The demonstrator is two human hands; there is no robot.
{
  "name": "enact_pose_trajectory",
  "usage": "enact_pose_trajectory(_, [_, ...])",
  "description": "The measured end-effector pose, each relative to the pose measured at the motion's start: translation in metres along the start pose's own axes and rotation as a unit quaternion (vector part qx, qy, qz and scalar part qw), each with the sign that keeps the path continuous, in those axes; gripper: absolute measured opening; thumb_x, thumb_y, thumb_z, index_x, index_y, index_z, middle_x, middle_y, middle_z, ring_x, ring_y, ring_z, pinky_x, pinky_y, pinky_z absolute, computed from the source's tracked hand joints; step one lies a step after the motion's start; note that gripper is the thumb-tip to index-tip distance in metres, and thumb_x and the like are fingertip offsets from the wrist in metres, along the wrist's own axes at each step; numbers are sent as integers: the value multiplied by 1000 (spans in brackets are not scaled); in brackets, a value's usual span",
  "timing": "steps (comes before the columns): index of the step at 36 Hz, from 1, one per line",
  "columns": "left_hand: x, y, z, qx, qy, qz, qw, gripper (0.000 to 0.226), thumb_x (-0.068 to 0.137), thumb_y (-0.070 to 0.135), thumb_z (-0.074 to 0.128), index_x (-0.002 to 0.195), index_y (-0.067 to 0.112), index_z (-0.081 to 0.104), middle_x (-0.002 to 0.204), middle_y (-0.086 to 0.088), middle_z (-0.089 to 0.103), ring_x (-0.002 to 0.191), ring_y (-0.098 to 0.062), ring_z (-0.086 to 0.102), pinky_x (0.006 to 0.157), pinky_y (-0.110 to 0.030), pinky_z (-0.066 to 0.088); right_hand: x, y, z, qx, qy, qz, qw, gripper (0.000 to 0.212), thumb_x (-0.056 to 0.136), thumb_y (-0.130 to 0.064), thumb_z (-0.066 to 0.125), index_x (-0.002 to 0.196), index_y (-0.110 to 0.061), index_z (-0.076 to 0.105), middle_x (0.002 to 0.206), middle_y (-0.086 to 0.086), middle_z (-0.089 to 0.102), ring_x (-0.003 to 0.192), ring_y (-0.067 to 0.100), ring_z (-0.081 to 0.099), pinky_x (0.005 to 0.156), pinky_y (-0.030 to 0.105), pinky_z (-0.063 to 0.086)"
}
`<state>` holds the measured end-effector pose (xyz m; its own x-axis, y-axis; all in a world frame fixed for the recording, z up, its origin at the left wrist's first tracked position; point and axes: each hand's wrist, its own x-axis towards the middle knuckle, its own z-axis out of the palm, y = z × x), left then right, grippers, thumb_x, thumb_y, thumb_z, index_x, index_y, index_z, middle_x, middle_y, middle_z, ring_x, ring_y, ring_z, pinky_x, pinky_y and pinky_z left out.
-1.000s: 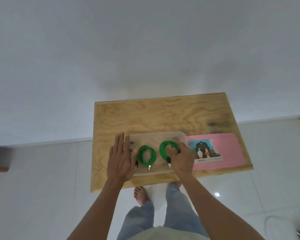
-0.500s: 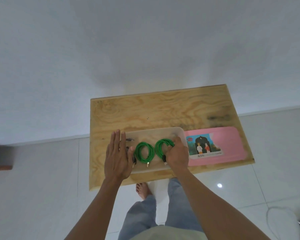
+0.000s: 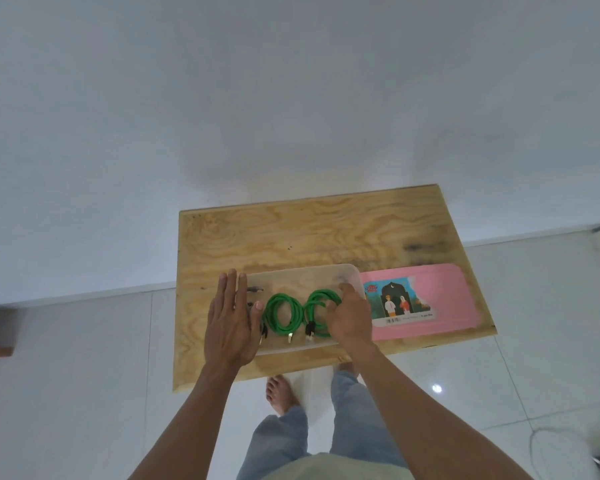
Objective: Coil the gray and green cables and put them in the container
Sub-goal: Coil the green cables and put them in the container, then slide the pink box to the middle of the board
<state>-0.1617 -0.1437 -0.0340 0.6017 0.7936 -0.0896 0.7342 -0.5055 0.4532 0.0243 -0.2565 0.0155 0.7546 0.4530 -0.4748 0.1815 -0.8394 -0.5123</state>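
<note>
From the head camera, a translucent container (image 3: 302, 275) sat on the wooden table (image 3: 291, 230), with a pink lid (image 3: 454, 296) touching it at 3 o'clock. Two green cable coils lay inside it: the left coil (image 3: 280, 315) free, the right coil (image 3: 317, 317) held by the curled fingers of the right hand (image 3: 349, 318). The left hand (image 3: 229, 320) lay flat, fingers straight, over the container's 9 o'clock end, covering most of a gray cable (image 3: 255, 289).
</note>
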Motion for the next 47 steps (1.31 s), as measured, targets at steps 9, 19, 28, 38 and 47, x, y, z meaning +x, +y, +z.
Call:
enact_pose_trajectory(9, [1,6,-8,-10,-1,-17,1000,72,101,56,11,159,12,18,168,-3,9,155,-17,-2,124,-49,16,-6,-6,-20,14,9,-39,999,44,99,-19,53,142,-13,48,135,11,61,126,29,54,102,33,42])
enact_pose_trajectory(19, [23,64,-38,-77,37,-19,996,76,99,63,23,157,15,26,164,-7,25,153,-21,18,123,-44,19,-3,-17,-61,144,37,-111,983,44,97,-22,59,140,-17,52,132,10,63,120,19,60,92,19,39])
enact_pose_trajectory(28, [43,166,-21,-125,77,10,989,43,97,26,60,136,8,56,138,-14,58,129,-33,51,103,-48,46,36,12,-127,191,46,-143,970,41,93,-18,63,133,-19,56,110,3,66,100,19,65,82,21,43])
enact_pose_trajectory(38, [40,297,61,-127,15,-48,991,43,96,21,60,137,7,54,140,-13,55,131,-32,49,107,-45,43,100,136,-207,102,42,-70,991,42,92,-15,62,133,-20,54,122,6,66,106,21,64,91,29,50])
enact_pose_trajectory(47, [28,302,122,-25,-85,-197,976,64,95,35,61,145,4,37,145,-17,46,133,-35,41,106,-46,40,124,198,-193,-27,-28,-66,997,56,94,-33,60,145,-22,41,150,0,43,138,23,37,108,39,43])
